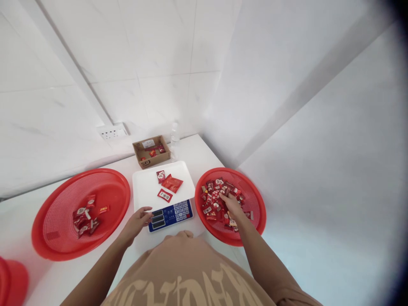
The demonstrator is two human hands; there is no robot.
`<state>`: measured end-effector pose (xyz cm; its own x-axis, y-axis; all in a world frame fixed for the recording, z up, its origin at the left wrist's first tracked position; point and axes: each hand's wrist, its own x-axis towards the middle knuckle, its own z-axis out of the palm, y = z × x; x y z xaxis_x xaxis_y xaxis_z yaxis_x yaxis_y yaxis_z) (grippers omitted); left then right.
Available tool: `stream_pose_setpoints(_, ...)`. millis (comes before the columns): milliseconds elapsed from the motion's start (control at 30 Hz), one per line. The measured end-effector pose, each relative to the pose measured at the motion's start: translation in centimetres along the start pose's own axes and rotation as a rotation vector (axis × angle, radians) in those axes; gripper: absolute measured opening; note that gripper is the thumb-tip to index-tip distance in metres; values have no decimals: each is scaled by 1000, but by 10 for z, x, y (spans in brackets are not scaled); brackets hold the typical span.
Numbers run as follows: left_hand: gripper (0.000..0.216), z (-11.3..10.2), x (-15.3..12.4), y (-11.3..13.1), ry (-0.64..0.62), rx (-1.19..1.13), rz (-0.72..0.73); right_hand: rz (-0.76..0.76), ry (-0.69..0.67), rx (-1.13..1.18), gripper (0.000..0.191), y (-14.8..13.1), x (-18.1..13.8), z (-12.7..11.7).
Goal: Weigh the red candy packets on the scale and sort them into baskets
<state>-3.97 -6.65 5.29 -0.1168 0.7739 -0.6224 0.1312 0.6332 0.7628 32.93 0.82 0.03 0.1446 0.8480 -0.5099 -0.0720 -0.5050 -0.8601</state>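
A white weighing scale (145, 189) with a blue keypad (178, 210) stands on the white table, with several red packets (171, 183) on its pan. My left hand (138, 221) rests at the scale's front left corner, fingers curled loosely beside the display, holding nothing. My right hand (231, 204) reaches into the right red basket (253, 199), fingers down among a heap of small red snack packets (216, 199); whether it grips one is hidden.
A larger red basket (105, 187) on the left holds several packets (85, 216). A small cardboard box (151, 151) and a clear bottle (174, 140) stand behind the scale near the wall. A wall socket (112, 131) is above. A red object (11, 280) sits at bottom left.
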Motion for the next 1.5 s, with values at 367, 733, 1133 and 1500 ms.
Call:
stream_pose_setpoints(367, 57, 76, -9, 47, -374, -516, -24, -134, -366, 91, 37, -36, -38, 139)
stream_pose_setpoints(733, 21, 57, 28, 32, -17, -719, -120, 42, -362, -8, 37, -25, -17, 180)
stream_pose_setpoints(1133, 27, 21, 36, 21, 177, -674, -124, 58, -267, 93, 33, -11, -1, 161)
stream_pose_setpoints(1500, 43, 18, 8, 11, 170, -482, -17, -13, -322, -80, 30, -19, -15, 146)
